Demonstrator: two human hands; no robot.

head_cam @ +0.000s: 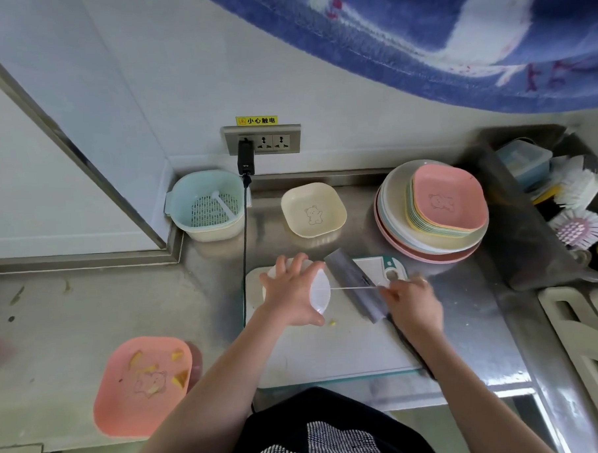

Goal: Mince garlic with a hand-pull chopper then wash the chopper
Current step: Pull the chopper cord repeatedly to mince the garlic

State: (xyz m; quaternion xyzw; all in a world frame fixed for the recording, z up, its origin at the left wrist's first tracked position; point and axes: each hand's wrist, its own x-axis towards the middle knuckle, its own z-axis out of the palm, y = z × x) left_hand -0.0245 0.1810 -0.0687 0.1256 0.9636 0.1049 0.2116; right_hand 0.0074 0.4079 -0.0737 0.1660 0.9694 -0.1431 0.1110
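While the left hand (292,290) presses spread fingers on the chopper (319,290), the right hand (412,303) pinches its cord (353,287) across a cleaver (356,285) lying on the cutting board (330,355), steel counter (71,304) beneath.

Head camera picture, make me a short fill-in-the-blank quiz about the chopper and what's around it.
1. The left hand presses down on the white ____.
2. The right hand pulls the chopper's ____ taut.
3. The cleaver lies on the cutting ____.
4. The pink dish near the counter's front edge holds yellow ____.

Missing words: chopper; cord; board; pieces
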